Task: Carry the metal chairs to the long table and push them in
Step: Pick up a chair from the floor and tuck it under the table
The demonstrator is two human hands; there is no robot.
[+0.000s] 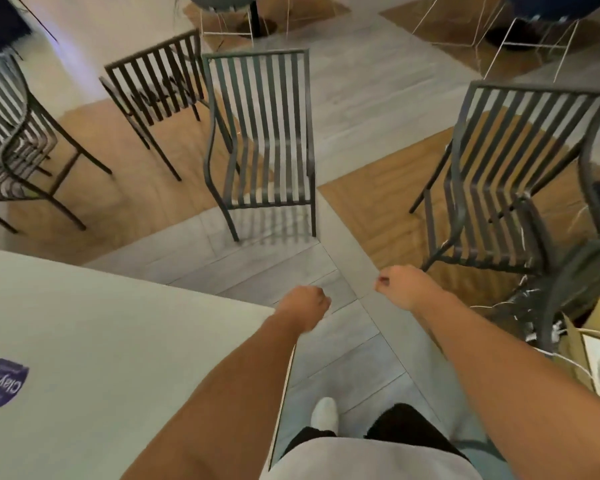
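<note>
A grey slatted metal chair [264, 140] stands straight ahead on the floor, its seat facing me. Another slatted chair [510, 174] stands to the right, and a darker one [153, 88] sits behind on the left. The pale long table [101, 341] fills the lower left, its corner close to my left forearm. My left hand [305, 304] is curled into a loose fist over the floor, short of the middle chair. My right hand [402, 287] is also curled shut, holding nothing, near the right chair's front leg.
More slatted chairs [11, 150] stand stacked at the far left. Wire-legged stools [229, 15] and a dark seat [548, 8] are at the back. A box with cables [589, 341] lies at the right. A purple sticker [2, 382] is on the table.
</note>
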